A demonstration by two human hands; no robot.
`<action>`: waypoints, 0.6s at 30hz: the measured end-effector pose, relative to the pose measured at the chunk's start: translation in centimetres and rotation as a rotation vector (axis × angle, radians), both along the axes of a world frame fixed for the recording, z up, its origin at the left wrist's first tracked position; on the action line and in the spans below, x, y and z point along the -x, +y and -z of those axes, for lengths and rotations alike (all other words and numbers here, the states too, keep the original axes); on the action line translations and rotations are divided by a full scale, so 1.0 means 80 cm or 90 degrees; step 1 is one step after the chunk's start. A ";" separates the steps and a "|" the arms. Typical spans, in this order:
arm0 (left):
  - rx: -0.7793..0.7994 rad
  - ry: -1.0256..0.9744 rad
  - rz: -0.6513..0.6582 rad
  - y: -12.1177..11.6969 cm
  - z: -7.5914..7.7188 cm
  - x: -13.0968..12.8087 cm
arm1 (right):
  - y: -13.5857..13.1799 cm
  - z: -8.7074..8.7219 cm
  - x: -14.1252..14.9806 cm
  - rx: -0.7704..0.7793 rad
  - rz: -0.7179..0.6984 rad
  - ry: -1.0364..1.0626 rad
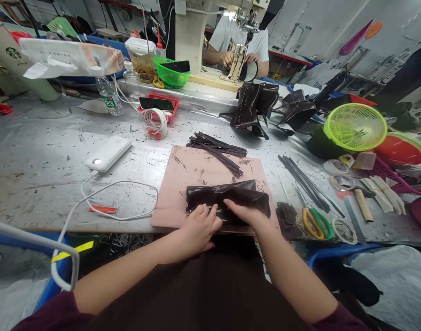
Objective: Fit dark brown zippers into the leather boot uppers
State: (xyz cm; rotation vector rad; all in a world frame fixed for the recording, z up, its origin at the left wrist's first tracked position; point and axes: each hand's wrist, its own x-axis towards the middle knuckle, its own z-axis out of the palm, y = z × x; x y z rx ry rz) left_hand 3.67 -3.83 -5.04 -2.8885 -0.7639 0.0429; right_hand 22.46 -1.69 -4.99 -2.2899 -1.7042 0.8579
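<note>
A glossy dark brown leather boot upper [227,191] lies folded across the pink board [169,193] in front of me. My left hand [200,225] grips its near edge, with fingers bent over the leather and the thumb low toward me. On the right part of the upper rests the thumb of my right hand [246,214]; its other fingers are hidden beneath the leather. Just beyond the upper, a loose pile of thin dark strips [217,149] overlaps the board's far edge.
Scissors with orange and green handles [317,224], more dark strips [308,184] and a hammer [364,204] lie to the right. A white power bank [108,154] with a looping cable is at left. More boot uppers [246,108] stand behind, near a sewing machine [189,41] and another person [217,43].
</note>
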 end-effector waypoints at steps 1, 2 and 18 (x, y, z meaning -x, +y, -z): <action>-0.005 -0.006 0.004 0.001 -0.001 -0.001 | -0.001 0.003 0.000 -0.006 0.014 -0.001; -0.010 -0.013 0.010 0.001 -0.001 -0.003 | -0.002 0.005 0.002 -0.009 0.033 -0.002; 0.045 -0.041 0.008 0.009 -0.005 -0.024 | 0.015 -0.048 -0.048 -0.105 -0.117 0.100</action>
